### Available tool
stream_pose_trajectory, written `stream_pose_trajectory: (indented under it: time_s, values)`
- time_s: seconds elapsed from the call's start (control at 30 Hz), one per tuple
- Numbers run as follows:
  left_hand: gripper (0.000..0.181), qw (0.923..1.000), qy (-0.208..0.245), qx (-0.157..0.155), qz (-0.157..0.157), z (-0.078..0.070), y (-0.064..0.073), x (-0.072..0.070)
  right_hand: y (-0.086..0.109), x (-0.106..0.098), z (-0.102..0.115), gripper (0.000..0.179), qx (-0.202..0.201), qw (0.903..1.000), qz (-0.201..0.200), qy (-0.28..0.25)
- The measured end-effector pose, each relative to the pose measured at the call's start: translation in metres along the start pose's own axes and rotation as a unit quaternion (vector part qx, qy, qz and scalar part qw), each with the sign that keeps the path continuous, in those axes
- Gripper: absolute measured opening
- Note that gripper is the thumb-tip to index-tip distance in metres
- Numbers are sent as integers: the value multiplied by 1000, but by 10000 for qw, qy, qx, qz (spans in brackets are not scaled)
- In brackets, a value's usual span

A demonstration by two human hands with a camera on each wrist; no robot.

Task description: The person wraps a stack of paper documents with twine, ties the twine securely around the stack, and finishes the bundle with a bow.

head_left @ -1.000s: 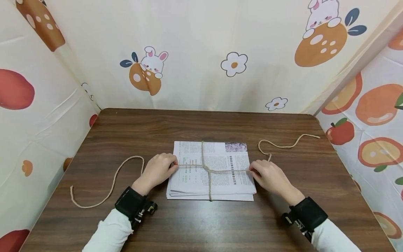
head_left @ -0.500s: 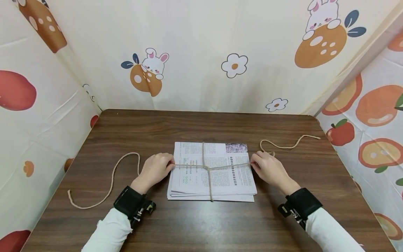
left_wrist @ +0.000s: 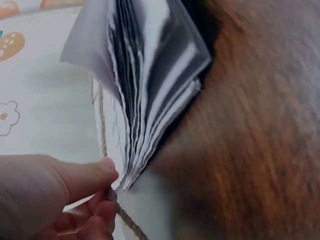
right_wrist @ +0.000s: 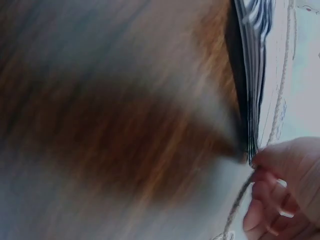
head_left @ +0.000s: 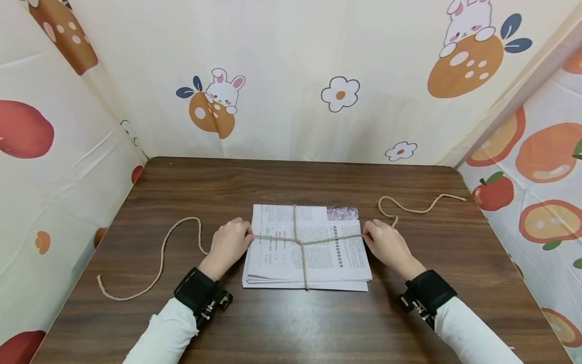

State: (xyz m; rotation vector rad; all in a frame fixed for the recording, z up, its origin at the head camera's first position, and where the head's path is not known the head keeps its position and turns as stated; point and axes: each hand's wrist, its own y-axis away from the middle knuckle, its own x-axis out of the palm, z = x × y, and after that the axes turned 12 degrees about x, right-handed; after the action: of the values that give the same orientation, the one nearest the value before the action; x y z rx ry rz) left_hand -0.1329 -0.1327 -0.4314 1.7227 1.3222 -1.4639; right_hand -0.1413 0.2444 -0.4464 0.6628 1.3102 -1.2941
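Observation:
A stack of folded newspapers (head_left: 273, 263) lies on the table, wrapped by a thin twine (head_left: 277, 237) that crosses itself near the middle of the top sheet. At the stack's left edge my left hand (head_left: 229, 244) pinches one length of twine between thumb and fingers. My right hand (head_left: 387, 246) pinches the other length at the right edge. Between the hands the twine runs nearly straight over the paper. In the left wrist view, the layered paper edges (left_wrist: 135, 100) stand beside the left thumb (left_wrist: 95, 175). The right wrist view is partly blurred, with the right fingers (right_wrist: 262, 200) around the twine (right_wrist: 240, 192).
One loose twine tail (head_left: 161, 258) curves over the table at left. Another tail (head_left: 414, 210) bends toward the right rear. The brown wooden table (head_left: 295, 328) meets a cream curtain (head_left: 282, 116) printed with rabbits and flowers. Fruit-patterned cloth (head_left: 545, 227) hangs at right.
My right hand has shifted slightly away from me, and the twine's right part now slants upward. My left wrist has turned a little rightward. Both loose tails have moved slightly.

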Motion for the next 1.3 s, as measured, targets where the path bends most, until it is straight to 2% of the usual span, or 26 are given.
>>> stream_pose_trajectory:
  time_s: [0.13,0.47,0.63,0.73,0.8,0.87,1.0,1.1,1.2,1.3]
  values:
    - [12,9999,-99,-77,3,-1,-1,2,2,-2,1,17,218,9996,178,3]
    - [15,9995,-46,-258,-150,-4,0,7,5,0,6,13,476,9986,213,-78]
    - [10,9982,79,-519,-285,-7,-1,7,4,-1,9,8,747,9963,337,-252]
    - [9,9967,199,-765,-196,-10,-2,4,3,-4,11,5,1052,9917,625,-393]
    - [12,9952,301,-933,-78,-11,-4,2,2,-7,13,7,1368,9843,967,-561]
    - [17,9933,398,-1081,68,-11,-5,-1,0,-11,15,12,1704,9728,1373,-759]
    - [25,9893,599,-1299,296,-12,-7,-5,-2,-15,19,23,2354,9409,2069,-1286]
    - [31,9843,966,-1428,378,-12,-9,-7,-4,-15,21,28,2755,9175,2346,-1652]
    - [37,9742,1493,-1629,463,-13,-13,-9,-5,-14,21,32,3117,8986,2456,-1872]
    - [42,9596,1960,-1937,572,-13,-15,-11,-6,-13,23,33,3386,8843,2520,-1999]
